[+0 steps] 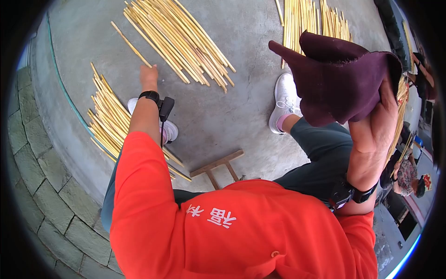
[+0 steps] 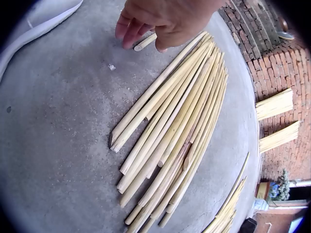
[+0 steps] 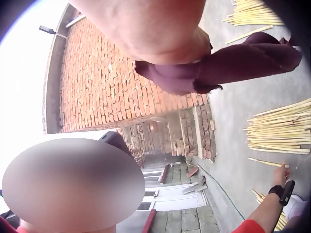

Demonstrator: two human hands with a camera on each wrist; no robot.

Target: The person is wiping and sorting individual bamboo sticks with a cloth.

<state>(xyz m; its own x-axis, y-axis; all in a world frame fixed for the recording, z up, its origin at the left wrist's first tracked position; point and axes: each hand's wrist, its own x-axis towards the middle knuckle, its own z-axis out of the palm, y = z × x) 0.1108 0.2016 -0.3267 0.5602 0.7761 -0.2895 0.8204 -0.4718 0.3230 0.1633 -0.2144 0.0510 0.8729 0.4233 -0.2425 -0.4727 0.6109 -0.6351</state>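
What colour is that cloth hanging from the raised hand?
Dark maroon-purple, the cloth; it shows best in the head view.

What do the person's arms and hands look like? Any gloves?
Both arms have red sleeves. Each has a black band with a black gadget; a thin black cord hangs from the left one. The left hand has no glove; cloth hides much of the right hand.

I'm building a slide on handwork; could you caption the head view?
Left hand holding one pale stick, right hand raised with dark purple cloth, more sticks laid on grey ground.
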